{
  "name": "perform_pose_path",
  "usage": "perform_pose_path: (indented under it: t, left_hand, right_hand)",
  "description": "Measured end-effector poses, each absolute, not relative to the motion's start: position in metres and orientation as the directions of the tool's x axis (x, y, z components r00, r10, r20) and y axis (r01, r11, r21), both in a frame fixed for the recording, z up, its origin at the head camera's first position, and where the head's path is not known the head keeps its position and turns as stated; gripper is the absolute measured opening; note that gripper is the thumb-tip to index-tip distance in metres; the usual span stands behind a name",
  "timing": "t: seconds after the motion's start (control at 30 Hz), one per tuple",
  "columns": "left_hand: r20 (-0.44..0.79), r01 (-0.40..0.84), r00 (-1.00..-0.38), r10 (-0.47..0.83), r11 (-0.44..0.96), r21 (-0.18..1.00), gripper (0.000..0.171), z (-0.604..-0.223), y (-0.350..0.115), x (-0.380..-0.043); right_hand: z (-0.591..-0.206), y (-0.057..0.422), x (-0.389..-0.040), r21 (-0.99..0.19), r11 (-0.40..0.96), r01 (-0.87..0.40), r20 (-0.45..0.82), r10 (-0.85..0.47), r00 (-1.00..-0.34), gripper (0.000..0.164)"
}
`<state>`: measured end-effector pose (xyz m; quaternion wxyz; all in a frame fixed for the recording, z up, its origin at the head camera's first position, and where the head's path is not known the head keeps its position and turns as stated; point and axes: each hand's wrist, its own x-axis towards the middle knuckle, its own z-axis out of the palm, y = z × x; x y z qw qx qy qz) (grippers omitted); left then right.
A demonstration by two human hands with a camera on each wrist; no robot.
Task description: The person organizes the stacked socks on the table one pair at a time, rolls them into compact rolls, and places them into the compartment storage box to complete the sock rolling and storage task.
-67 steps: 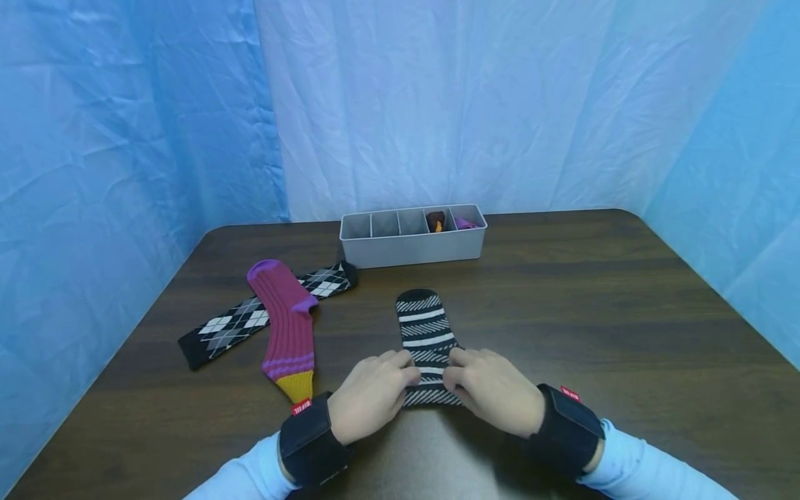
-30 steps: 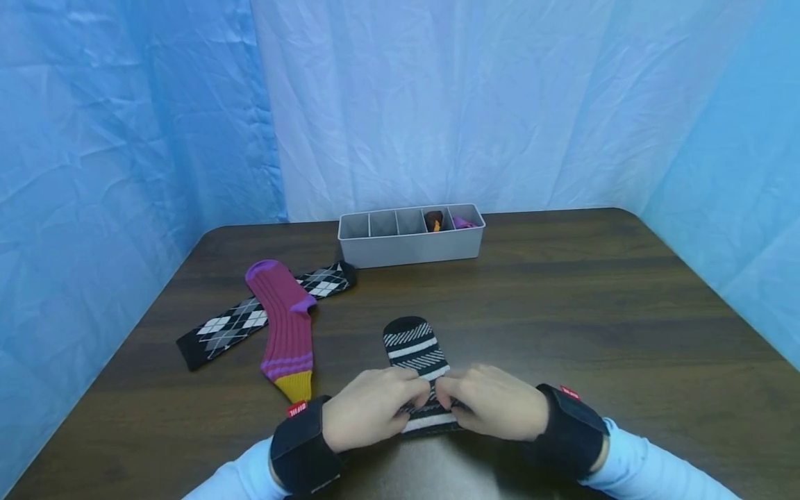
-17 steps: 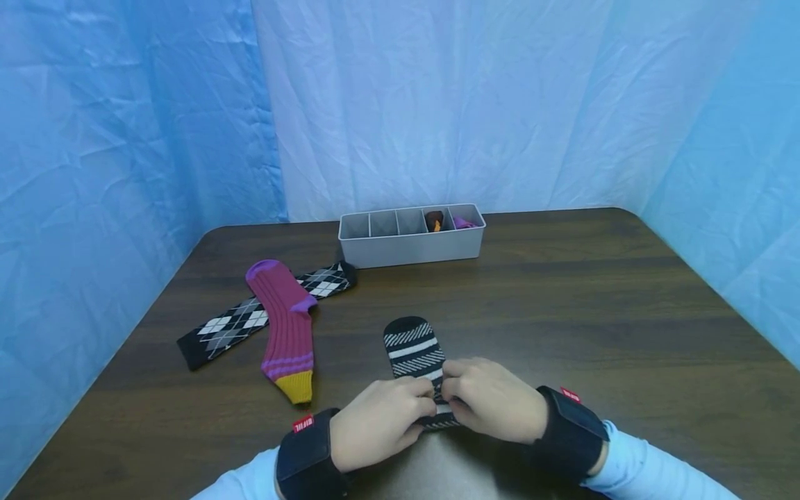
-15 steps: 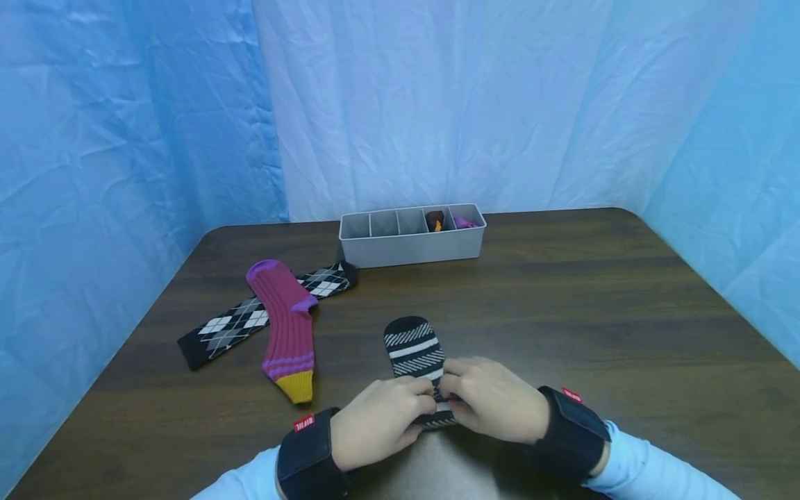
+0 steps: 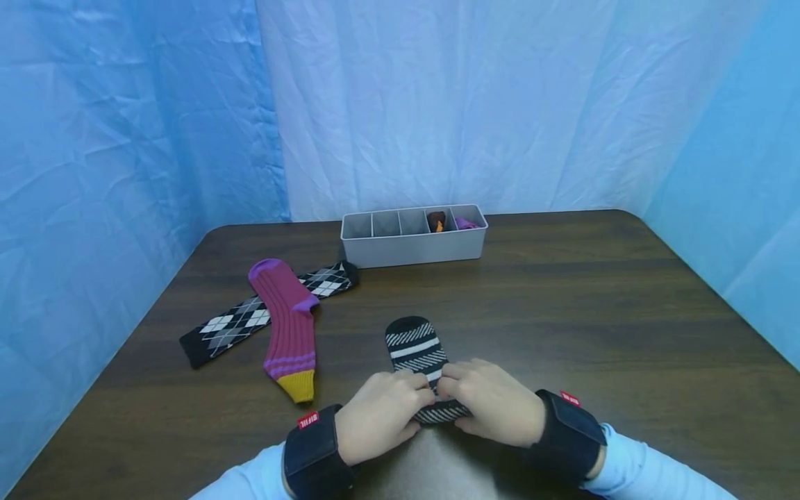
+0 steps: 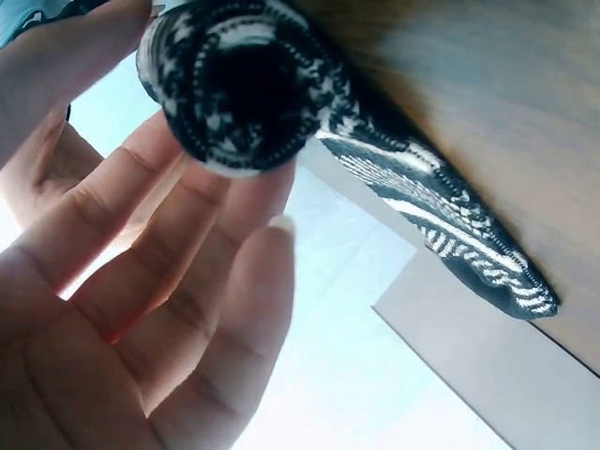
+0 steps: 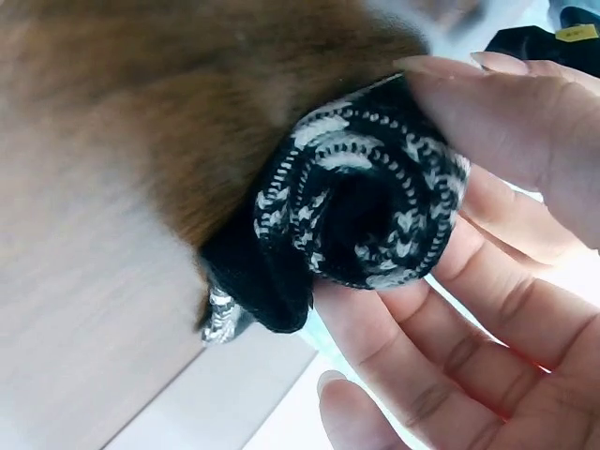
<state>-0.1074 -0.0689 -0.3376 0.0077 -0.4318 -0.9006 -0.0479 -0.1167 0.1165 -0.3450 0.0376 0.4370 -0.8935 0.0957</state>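
A black sock with white stripes (image 5: 414, 345) lies in front of me, its far part flat on the table and its near end rolled up. My left hand (image 5: 381, 414) holds the left end of the roll between thumb and fingers. At the right end, my right hand (image 5: 490, 401) holds it the same way. In the left wrist view the rolled sock (image 6: 246, 89) shows as a spiral, with the flat length stretching away from it. The right wrist view shows the other spiral end of the roll (image 7: 375, 211), thumb on one side and fingertips beneath.
To the left, a magenta sock with a yellow cuff (image 5: 290, 326) lies across a black argyle sock (image 5: 228, 328). At the back stands a grey divided box (image 5: 412, 250); its two right compartments hold a brown bundle (image 5: 436, 221) and a purple one (image 5: 464, 223). Blue sheets surround the brown table (image 5: 594, 298).
The striped sock has been drawn towards me and its near end rolled up. Both hands first shifted closer to me with it; over the last half second they have moved only slightly.
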Motion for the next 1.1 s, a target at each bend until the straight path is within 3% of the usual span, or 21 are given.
perform_pose_path:
  t: [0.33, 0.5, 0.63, 0.8, 0.97, 1.1]
  left_hand:
    - [0.041, 0.752, -0.651, 0.758, 0.637, 0.169, 0.025, -0.339, -0.072, -0.109]
    - [-0.018, 0.742, -0.624, 0.781, 0.599, 0.302, 0.022, -0.332, -0.077, -0.109]
    - [-0.084, 0.699, -0.609, 0.789, 0.584, 0.413, 0.021, -0.328, -0.08, -0.11]
    - [-0.126, 0.648, -0.626, 0.769, 0.603, 0.465, 0.018, -0.329, -0.082, -0.114]
    - [-0.122, 0.602, -0.68, 0.723, 0.645, 0.472, 0.014, -0.331, -0.08, -0.119]
    - [-0.075, 0.623, -0.717, 0.693, 0.686, 0.376, 0.013, -0.334, -0.08, -0.121]
  right_hand:
    - [-0.343, 0.118, -0.118, -0.211, 0.571, -0.793, 0.082, -0.798, -0.597, 0.011]
    - [-0.339, 0.118, -0.116, -0.344, 0.496, -0.797, -0.008, -0.85, -0.526, 0.003]
    - [-0.337, 0.119, -0.115, -0.385, 0.453, -0.804, -0.05, -0.881, -0.471, 0.003]
    - [-0.337, 0.119, -0.114, -0.407, 0.507, -0.76, -0.096, -0.851, -0.517, 0.002]
    - [-0.339, 0.119, -0.115, -0.318, 0.518, -0.794, 0.084, -0.819, -0.568, 0.012]
    - [-0.34, 0.118, -0.114, -0.233, 0.495, -0.837, 0.239, -0.806, -0.542, 0.02]
